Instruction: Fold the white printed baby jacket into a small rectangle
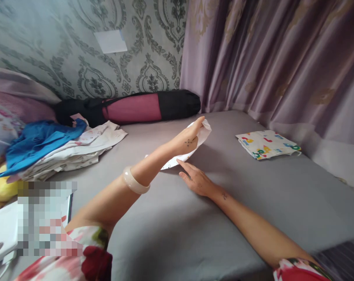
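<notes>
A thin white folded cloth (204, 133) with small dark marks lies on the grey bed sheet (223, 242), its far right end raised off the surface. My left hand (190, 138) reaches across it and grips that raised end; the fingertips are partly hidden behind the hand. My left forearm covers part of the cloth. At the near edge is my right hand (197, 181), palm down, with the index finger stretched out to the cloth and the thumb apart from it.
To the right lies a folded white cloth with colourful print (266, 144). Blue clothing (45, 138) tops a pile of white garments (74, 156) at left. A black and maroon long bag (133, 108) runs along the wall. A white device (3, 230) with a cable sits at lower left.
</notes>
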Motion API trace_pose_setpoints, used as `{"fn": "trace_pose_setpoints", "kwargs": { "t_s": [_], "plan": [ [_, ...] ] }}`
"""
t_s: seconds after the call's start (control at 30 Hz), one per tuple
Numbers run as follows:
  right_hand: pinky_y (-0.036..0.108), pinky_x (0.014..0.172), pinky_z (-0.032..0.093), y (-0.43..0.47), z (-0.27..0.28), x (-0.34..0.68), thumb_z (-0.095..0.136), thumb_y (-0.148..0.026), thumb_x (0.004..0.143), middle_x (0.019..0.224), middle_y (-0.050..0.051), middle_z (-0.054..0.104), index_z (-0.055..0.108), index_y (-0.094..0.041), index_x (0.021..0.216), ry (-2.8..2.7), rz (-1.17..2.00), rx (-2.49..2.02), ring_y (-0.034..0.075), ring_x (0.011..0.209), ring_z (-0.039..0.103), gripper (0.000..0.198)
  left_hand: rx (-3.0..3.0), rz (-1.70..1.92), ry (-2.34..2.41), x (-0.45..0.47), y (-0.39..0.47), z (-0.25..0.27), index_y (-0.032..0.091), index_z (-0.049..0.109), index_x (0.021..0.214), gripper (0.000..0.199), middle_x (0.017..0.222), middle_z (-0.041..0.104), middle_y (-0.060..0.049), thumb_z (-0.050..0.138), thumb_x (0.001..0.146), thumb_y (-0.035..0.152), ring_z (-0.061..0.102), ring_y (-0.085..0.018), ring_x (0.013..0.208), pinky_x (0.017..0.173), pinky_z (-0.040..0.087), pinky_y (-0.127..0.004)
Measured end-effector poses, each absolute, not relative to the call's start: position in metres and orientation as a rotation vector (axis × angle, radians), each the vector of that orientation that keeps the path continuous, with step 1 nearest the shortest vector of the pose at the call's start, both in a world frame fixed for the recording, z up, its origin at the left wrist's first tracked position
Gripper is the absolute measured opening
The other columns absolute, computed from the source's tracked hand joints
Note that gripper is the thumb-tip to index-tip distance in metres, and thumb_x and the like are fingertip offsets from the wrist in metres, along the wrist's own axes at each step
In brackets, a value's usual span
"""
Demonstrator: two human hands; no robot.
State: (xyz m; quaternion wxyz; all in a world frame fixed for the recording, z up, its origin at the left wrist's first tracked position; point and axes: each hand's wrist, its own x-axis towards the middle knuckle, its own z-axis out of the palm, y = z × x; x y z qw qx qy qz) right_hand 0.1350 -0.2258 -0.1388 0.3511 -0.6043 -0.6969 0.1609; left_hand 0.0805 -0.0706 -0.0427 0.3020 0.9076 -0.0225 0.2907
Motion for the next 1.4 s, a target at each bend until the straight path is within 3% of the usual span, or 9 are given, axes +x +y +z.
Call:
{"fn": "trace_pose_setpoints", "kwargs": {
  "t_s": [0.13, 0.23, 0.4, 0.6, 0.7, 0.83, 1.0, 1.17, 1.4],
  "plan": [
    [0.04, 0.109, 0.041, -0.225, -0.138, 0.144, 0.042, -0.039, 0.098, 0.139, 0.01, 0.057, 0.051, -0.02, 0.14, -1.593, 0.488, -1.577, 0.023, 0.129, 0.052, 0.047, 2.275, 0.908, 0.079, 0.078, -0.051, -0.045, 0.014, 0.04, 0.141, 0.06, 0.126, 0.063, -0.015, 0.045, 0.082, 0.011, 0.059, -0.022, 0.118, 0.103, 0.045, -0.039],
    [0.037, 0.098, 0.049, -0.223, -0.137, 0.153, 0.048, -0.046, 0.095, 0.116, 0.007, 0.072, 0.068, -0.021, 0.116, -1.297, 0.441, -1.567, 0.023, 0.11, 0.065, 0.038, 2.049, 1.011, 0.323, 0.067, -0.031, -0.041, 0.016, 0.054, 0.125, 0.041, 0.107, 0.07, -0.011, 0.052, 0.084, 0.018, 0.067, -0.021, 0.1, 0.089, 0.053, -0.035],
    [0.031, 0.078, 0.053, -0.219, -0.135, 0.172, 0.064, -0.049, 0.084, 0.085, 0.004, 0.074, 0.071, -0.02, 0.088, -0.981, 0.354, -1.463, 0.019, 0.081, 0.068, 0.03, 1.776, 1.047, 0.62, 0.036, -0.02, -0.035, 0.014, 0.064, 0.097, 0.022, 0.086, 0.071, -0.008, 0.06, 0.081, 0.029, 0.068, -0.017, 0.075, 0.061, 0.051, -0.024],
    [0.03, 0.077, 0.053, -0.218, -0.131, 0.186, 0.071, -0.049, 0.077, 0.083, 0.002, 0.073, 0.064, -0.02, 0.113, -0.859, 0.481, -1.379, 0.016, 0.076, 0.067, 0.047, 1.784, 1.019, 0.804, 0.007, -0.024, -0.05, 0.013, 0.069, 0.085, 0.028, 0.062, 0.061, 0.0, 0.066, 0.076, 0.039, 0.049, -0.01, 0.052, 0.048, 0.034, -0.021],
    [0.034, 0.085, 0.053, -0.221, -0.128, 0.191, 0.071, -0.05, 0.077, 0.094, 0.006, 0.074, 0.069, -0.019, 0.103, -0.867, 0.497, -1.405, 0.019, 0.087, 0.067, 0.041, 1.837, 1.011, 0.901, -0.002, -0.023, -0.06, 0.014, 0.072, 0.084, 0.033, 0.063, 0.057, 0.0, 0.067, 0.074, 0.046, 0.047, -0.011, 0.056, 0.049, 0.031, -0.022],
    [0.035, 0.088, 0.051, -0.224, -0.125, 0.198, 0.071, -0.051, 0.077, 0.096, 0.007, 0.073, 0.07, -0.019, 0.092, -0.874, 0.488, -1.439, 0.02, 0.09, 0.066, 0.035, 1.86, 0.993, 0.941, -0.011, -0.027, -0.066, 0.015, 0.069, 0.073, 0.033, 0.076, 0.06, -0.003, 0.069, 0.071, 0.048, 0.052, -0.013, 0.069, 0.057, 0.037, -0.022],
    [0.032, 0.079, 0.053, -0.227, -0.121, 0.201, 0.075, -0.053, 0.071, 0.085, 0.002, 0.07, 0.066, -0.021, 0.089, -0.768, 0.745, -1.293, 0.016, 0.08, 0.064, 0.038, 1.689, 0.754, 0.761, -0.018, -0.036, -0.069, 0.017, 0.062, 0.079, 0.042, 0.067, 0.059, 0.0, 0.065, 0.076, 0.058, 0.051, -0.012, 0.059, 0.055, 0.038, -0.023],
    [0.025, 0.065, 0.049, -0.229, -0.119, 0.204, 0.075, -0.049, 0.07, 0.087, 0.0, 0.068, 0.063, -0.022, 0.092, -0.663, 0.906, -1.236, 0.014, 0.074, 0.061, 0.037, 1.653, 0.752, 0.708, -0.014, -0.044, -0.076, 0.018, 0.056, 0.08, 0.042, 0.064, 0.053, 0.004, 0.062, 0.079, 0.06, 0.046, -0.009, 0.055, 0.051, 0.036, -0.02],
    [0.027, 0.063, 0.048, -0.235, -0.107, 0.206, 0.071, -0.052, 0.073, 0.083, 0.002, 0.066, 0.062, -0.021, 0.091, -0.662, 0.964, -1.264, 0.016, 0.072, 0.061, 0.037, 1.592, 0.724, 0.728, -0.008, -0.05, -0.084, 0.018, 0.056, 0.076, 0.043, 0.061, 0.05, 0.006, 0.065, 0.077, 0.061, 0.041, -0.007, 0.05, 0.045, 0.031, -0.018]
  ]
}}
